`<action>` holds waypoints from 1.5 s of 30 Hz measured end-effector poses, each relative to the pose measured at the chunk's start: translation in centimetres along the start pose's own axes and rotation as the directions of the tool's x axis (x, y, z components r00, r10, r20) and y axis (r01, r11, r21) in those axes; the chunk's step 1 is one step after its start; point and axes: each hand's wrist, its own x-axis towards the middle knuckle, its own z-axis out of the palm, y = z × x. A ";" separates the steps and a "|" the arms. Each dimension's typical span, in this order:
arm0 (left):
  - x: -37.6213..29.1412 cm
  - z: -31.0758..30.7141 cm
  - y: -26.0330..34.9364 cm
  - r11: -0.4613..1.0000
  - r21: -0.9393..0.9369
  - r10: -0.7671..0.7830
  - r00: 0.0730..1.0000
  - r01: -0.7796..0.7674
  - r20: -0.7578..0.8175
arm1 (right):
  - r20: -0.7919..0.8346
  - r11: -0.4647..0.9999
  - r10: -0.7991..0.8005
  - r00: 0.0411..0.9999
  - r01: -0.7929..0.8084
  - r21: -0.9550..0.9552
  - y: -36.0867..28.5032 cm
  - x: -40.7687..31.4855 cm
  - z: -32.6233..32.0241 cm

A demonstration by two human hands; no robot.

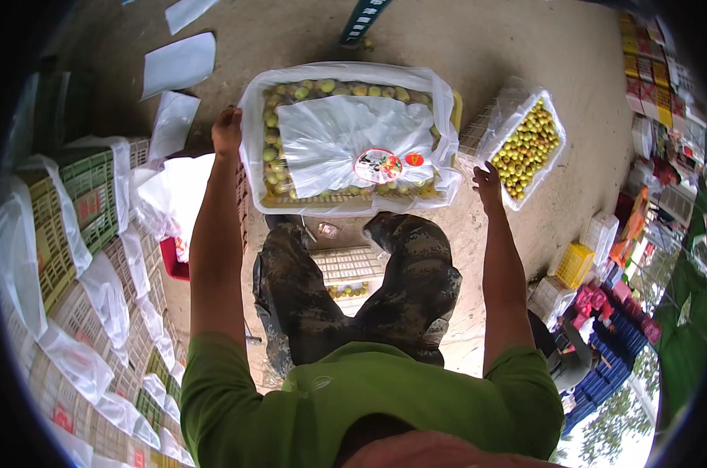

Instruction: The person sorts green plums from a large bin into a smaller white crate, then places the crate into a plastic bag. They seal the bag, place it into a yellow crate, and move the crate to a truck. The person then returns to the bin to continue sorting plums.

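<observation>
In front of me stands a plastic crate [457, 111] lined with clear plastic film [344, 70]. Round green-yellow fruit [328, 86] shows around a white sheet [324, 134] laid over the middle. Gathered film folds cross that sheet, and a round fruit label [378, 166] with a small red sticker [414, 159] lies at its lower right. At the crate's left edge is my left hand [227, 133], its fingers against the film; whether they grip is unclear. My right hand [488, 186] is apart from this crate, fingers spread, beside the lined rim of a second crate [482, 126] of loose fruit [526, 149].
Stacked crates [99, 202] with film hanging out rise on the left. White sheets [179, 64] lie at the upper left, near a red container [176, 260]. Between my legs is a pale crate [347, 264]. A person [570, 357] and blue crates [610, 362] are at the lower right.
</observation>
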 end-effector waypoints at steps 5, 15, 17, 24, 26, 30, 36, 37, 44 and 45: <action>7.8 2.7 1.0 0.836 0.179 -0.545 0.821 0.518 0.171 | 0.130 0.994 -0.069 0.989 0.079 -0.075 -0.4 -1.3 3.1; -2.9 6.0 11.3 0.831 0.424 0.255 0.924 -0.360 0.285 | 0.105 0.926 -0.091 0.990 0.123 -0.357 6.6 -6.5 3.4; -7.3 3.5 9.2 0.868 0.458 0.085 0.965 -0.194 0.248 | 0.107 0.940 0.017 0.994 0.020 -0.340 5.0 -4.3 2.9; -12.9 -5.0 0.8 0.751 -0.063 -0.631 0.743 0.657 0.223 | 0.467 0.938 0.049 0.883 0.120 -0.326 3.7 3.7 4.8; -14.2 -4.9 0.2 0.545 -0.088 -0.773 0.540 0.834 0.333 | 0.463 0.848 0.095 0.881 0.172 -0.501 6.7 5.1 3.6; -16.6 -6.7 -3.3 0.675 -0.020 -0.736 0.675 0.738 0.052 | 0.310 0.799 0.251 0.917 -0.015 -0.602 10.3 1.4 0.9; -19.6 -7.4 1.3 0.780 0.513 -0.437 0.898 0.358 0.038 | 0.488 0.906 0.333 0.807 -0.129 -0.404 4.3 -4.1 0.1; -19.7 -7.5 2.9 0.787 0.540 -0.384 0.922 0.299 0.050 | 0.503 0.882 0.303 0.810 -0.039 -0.469 3.7 -4.9 -0.4; -17.2 -8.6 5.7 0.877 -0.161 -0.449 0.891 0.453 0.066 | 0.683 0.864 0.488 0.544 -0.411 -0.291 3.8 1.2 -4.8; -18.1 -8.2 5.0 0.976 -0.018 -0.219 0.972 0.219 -0.080 | 0.510 0.786 0.617 0.599 -0.437 -0.437 2.9 1.2 -4.9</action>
